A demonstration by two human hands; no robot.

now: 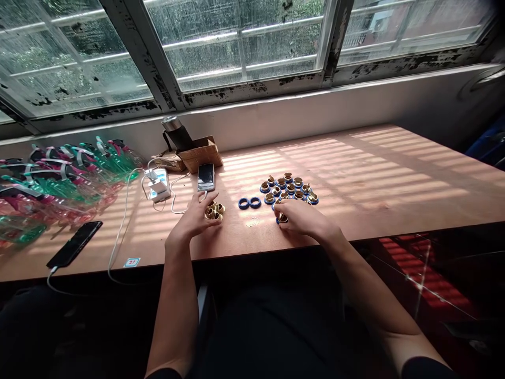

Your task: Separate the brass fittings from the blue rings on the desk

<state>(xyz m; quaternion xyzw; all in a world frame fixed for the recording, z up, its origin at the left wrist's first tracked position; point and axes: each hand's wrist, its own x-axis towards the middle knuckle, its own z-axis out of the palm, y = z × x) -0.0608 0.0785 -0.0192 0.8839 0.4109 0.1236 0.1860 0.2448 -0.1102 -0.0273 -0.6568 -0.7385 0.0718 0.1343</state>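
My left hand (194, 215) lies beside a small cluster of gold-coloured round metal pieces (215, 211), its thumb and fingers spread around the near side of them. On the right, my right hand (299, 217) has its fingers closed on a gold piece set in a blue ring (281, 217), at the near edge of a group of similar pieces (290, 187). Two bare blue rings (249, 203) lie side by side between the hands. Just in front of them are a few thin, pale gold rings (252, 222). My right hand partly hides the group's near pieces.
A phone (205, 177) lies beyond my left hand, near a cardboard box (202, 155) and a dark bottle (178, 134). Farther left are a white power strip (159, 185), cables, a black phone (74, 245) and many clear plastic items (74, 173). Windows line the back.
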